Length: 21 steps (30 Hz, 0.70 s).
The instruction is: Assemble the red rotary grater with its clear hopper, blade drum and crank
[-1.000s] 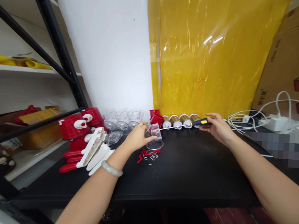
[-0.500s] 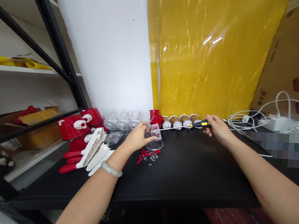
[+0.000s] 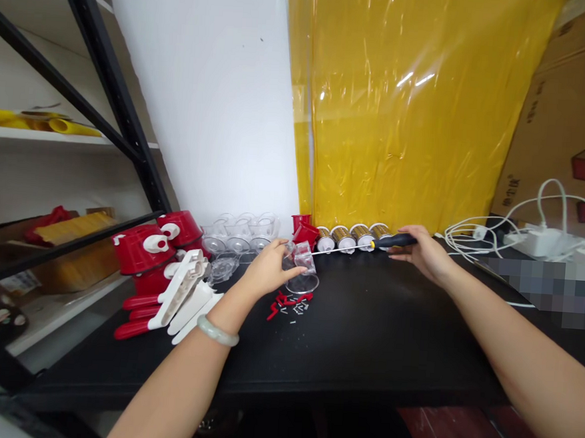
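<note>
My left hand grips a clear plastic part with a round rim, resting on the black table. In my right hand is a screwdriver with a dark handle and a yellow band, held by the fingers and thumb. Its long thin shaft lies nearly level and its tip meets the right side of the clear part; the exact contact is too small to make out. Just in front of the clear part lie small red pieces and several loose screws.
Red housings and white handles with red ends are piled at left. Clear cups, red cups and gold mesh drums line the back. White cables and plugs sit at right. A black rack stands left.
The screwdriver handle has turned about its axis in my right hand, with the fingers shifted on it. My left hand and the clear part stay in place.
</note>
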{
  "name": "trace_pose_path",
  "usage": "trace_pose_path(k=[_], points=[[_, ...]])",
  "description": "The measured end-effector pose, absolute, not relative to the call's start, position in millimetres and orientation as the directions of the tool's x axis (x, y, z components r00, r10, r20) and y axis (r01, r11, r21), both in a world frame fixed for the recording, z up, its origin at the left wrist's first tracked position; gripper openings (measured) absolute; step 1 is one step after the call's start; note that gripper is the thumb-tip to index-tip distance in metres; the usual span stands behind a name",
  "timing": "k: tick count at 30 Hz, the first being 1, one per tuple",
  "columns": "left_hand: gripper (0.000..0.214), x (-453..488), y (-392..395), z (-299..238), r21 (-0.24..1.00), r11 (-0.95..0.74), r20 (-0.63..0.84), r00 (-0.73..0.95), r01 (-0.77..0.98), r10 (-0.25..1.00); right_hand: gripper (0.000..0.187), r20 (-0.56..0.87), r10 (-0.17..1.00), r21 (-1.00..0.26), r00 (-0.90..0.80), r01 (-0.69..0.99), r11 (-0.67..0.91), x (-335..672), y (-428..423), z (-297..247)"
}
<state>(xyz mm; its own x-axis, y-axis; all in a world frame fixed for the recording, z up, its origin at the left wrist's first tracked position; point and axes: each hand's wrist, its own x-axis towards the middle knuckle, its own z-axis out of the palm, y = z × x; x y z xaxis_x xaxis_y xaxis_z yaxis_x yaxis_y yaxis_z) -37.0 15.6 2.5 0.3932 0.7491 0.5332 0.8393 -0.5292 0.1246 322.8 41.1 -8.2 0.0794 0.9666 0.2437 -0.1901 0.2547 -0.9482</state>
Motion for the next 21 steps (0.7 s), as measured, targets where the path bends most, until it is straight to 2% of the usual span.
trace_pose_path(k=[3,7,11,12,14,18,21], points=[[0.046,-37.3,15.4,2.6,0.127,-0.529,0.533,0.392,0.839,0.75,0.025,0.284,0.957,-0.929,0.053,-0.233,0.289,322.4,39.6,-6.3],[0.047,-38.0,15.6,2.5,0.122,-0.534,0.539,0.396,0.836,0.744,0.019,0.329,0.941,-0.94,0.073,-0.075,0.334,322.2,39.9,-8.3],[0.045,-37.3,15.2,3.3,0.131,-0.528,0.533,0.389,0.839,0.751,0.011,0.285,0.955,-0.935,0.08,-0.196,0.295,321.7,40.4,-8.1],[0.045,-37.1,15.0,3.5,0.132,-0.528,0.532,0.389,0.839,0.752,0.014,0.291,0.954,-0.928,0.07,-0.22,0.3,321.8,40.2,-7.7],[0.046,-36.9,14.8,3.8,0.135,-0.528,0.53,0.389,0.838,0.754,0.019,0.318,0.947,-0.927,0.045,-0.197,0.321,322.4,39.6,-7.4],[0.047,-37.4,15.0,3.3,0.141,-0.528,0.527,0.388,0.837,0.756,0.018,0.307,0.951,-0.947,0.045,-0.079,0.31,321.9,39.9,-8.2],[0.046,-37.6,15.3,2.6,0.134,-0.529,0.53,0.391,0.838,0.753,0.015,0.262,0.961,-0.947,0.089,-0.168,0.274,320.3,41.3,-8.9]])
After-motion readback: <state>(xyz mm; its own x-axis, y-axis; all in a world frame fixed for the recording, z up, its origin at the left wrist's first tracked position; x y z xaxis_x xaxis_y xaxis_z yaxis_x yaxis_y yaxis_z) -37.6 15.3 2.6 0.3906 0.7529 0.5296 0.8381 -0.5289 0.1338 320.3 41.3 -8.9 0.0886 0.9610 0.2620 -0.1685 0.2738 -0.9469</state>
